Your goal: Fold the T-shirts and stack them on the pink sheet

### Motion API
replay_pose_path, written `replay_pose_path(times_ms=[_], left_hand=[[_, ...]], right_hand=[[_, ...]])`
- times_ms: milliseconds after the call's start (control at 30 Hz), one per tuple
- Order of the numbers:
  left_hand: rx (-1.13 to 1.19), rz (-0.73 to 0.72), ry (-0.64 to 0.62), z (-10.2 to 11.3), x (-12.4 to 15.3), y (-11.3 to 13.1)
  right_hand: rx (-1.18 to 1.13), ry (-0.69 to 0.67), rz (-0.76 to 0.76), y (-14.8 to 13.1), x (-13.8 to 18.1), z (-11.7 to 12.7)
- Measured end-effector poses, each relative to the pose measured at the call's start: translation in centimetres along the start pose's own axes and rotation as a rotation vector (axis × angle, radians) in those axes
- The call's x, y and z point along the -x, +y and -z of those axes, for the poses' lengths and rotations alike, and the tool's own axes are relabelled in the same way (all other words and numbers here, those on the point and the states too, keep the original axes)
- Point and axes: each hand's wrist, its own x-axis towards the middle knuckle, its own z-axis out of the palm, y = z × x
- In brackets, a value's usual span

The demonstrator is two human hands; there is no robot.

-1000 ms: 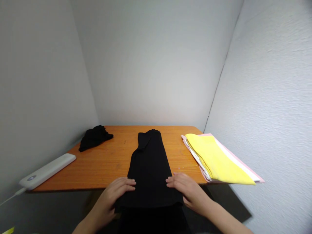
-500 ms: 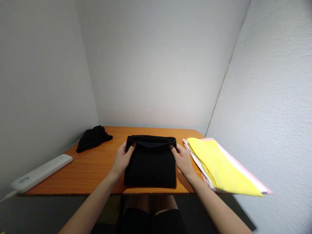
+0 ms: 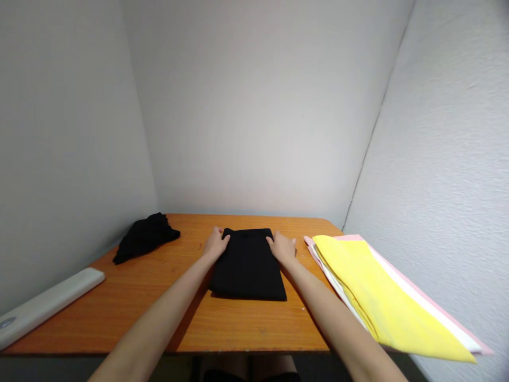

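Note:
A folded black cloth (image 3: 248, 268), perhaps a garment, lies as a flat, roughly rectangular bundle on the wooden table. My left hand (image 3: 215, 245) is at its far left corner, thumb over the edge and the other fingers partly hidden beside it. At the far right corner my right hand (image 3: 283, 247) grips the edge with thumb and forefinger, while another finger sticks out to the right. The fingertips under the cloth cannot be seen.
To the left, a crumpled black cloth (image 3: 145, 237) lies near the wall, with a long white device (image 3: 51, 305) in front of it. Folded yellow (image 3: 369, 292), white and pink cloths lie stacked on the right, overhanging the front edge of the table (image 3: 159, 286).
Both hands have moved forward with the black cloth, away from the table's front edge. Its raised far edge has been folded over and now lies flat. The view has shifted slightly.

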Motion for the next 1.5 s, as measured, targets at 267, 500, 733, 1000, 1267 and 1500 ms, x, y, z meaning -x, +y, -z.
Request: replay_pose_path(times_ms=[267,500,733,1000,1267,1500], left_hand=[[-0.233,-0.360,-0.239,-0.9,2.8,3.4],[-0.345,-0.302,-0.373,-2.7,3.6,2.5],[-0.392,-0.264,-0.390,-2.9,3.5,2.8],[-0.462,-0.297,-0.417,-2.0,4.4,3.5],[-0.519,-0.444,-0.384,1.6,5.0,3.5],[-0.567,-0.375,-0.319,2.3,8.0,1.7]], right_hand=[[0.096,-0.056,0.372,-2.4,2.4,-0.9],[0.148,-0.285,0.321,-2.3,3.2,-3.3],[0.143,-0.322,0.313,-2.7,3.2,-2.8],[0.113,-0.345,0.335,-2.6,4.7,-1.2],[0.102,-0.299,0.563,-1.3,9.0,1.1],[0.162,0.026,0.252,-0.8,14.3,5.3]])
